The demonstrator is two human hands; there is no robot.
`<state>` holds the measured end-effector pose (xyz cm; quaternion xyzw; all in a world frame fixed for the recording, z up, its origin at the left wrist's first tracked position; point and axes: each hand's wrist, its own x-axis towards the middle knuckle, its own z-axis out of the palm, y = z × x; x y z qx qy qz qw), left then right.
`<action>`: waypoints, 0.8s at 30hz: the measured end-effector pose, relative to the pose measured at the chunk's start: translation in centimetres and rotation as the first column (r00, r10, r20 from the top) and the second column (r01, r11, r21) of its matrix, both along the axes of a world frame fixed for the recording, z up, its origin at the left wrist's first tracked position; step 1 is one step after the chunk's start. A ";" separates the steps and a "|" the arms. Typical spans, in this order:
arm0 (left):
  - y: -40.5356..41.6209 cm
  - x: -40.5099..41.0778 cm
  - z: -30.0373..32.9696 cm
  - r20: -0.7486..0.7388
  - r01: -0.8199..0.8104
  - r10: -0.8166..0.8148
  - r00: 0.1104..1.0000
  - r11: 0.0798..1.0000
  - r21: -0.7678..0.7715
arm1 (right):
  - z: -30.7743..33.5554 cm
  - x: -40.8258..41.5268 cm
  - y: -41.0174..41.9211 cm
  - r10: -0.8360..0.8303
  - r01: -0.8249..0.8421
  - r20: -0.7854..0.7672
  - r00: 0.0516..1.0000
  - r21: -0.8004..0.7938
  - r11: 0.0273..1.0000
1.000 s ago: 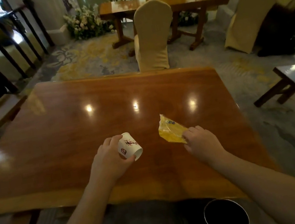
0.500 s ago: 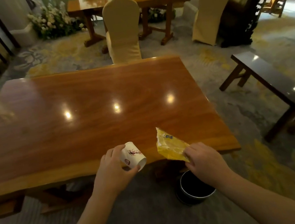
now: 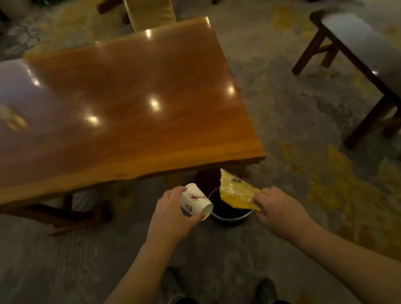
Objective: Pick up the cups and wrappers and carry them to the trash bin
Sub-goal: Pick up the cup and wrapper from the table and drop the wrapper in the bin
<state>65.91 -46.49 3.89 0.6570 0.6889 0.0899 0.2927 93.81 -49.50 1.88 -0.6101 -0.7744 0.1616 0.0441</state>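
Observation:
My left hand (image 3: 169, 216) holds a white paper cup (image 3: 195, 201) with a small printed picture, tilted on its side with the mouth pointing down to the right. My right hand (image 3: 277, 208) pinches the lower corner of a crumpled yellow wrapper (image 3: 237, 193). Both hang over a round black trash bin (image 3: 232, 219) that stands on the floor just in front of the table's near edge. The cup sits above the bin's left rim, the wrapper above its right side. Much of the bin's opening is hidden behind them.
A large glossy wooden table (image 3: 113, 113) fills the upper left, its legs beside the bin. A dark bench (image 3: 375, 64) stands to the right. Covered chairs (image 3: 147, 1) are behind the table. My feet (image 3: 265, 297) rest on the patterned carpet below.
I have stepped back from the table and my view has tipped down. Both hands, still holding cup and wrapper, have left the tabletop and now hover over the bin.

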 end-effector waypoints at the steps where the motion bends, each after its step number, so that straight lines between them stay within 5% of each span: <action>1: -0.4 1.0 -0.8 -0.003 0.004 -0.005 1.000 0.999 -0.036 | -0.8 1.2 -0.3 -0.005 0.005 -0.001 1.000 -0.031 1.000; 13: 4.8 5.5 -13.3 -0.015 0.050 -0.056 0.998 0.959 -0.279 | -11.1 4.8 2.1 -0.146 0.144 0.012 0.989 -0.262 0.954; 24: 12.0 8.6 -32.7 0.024 0.034 -0.028 0.999 0.951 -0.307 | -29.4 4.4 9.9 -0.202 0.209 0.056 0.978 -0.321 0.924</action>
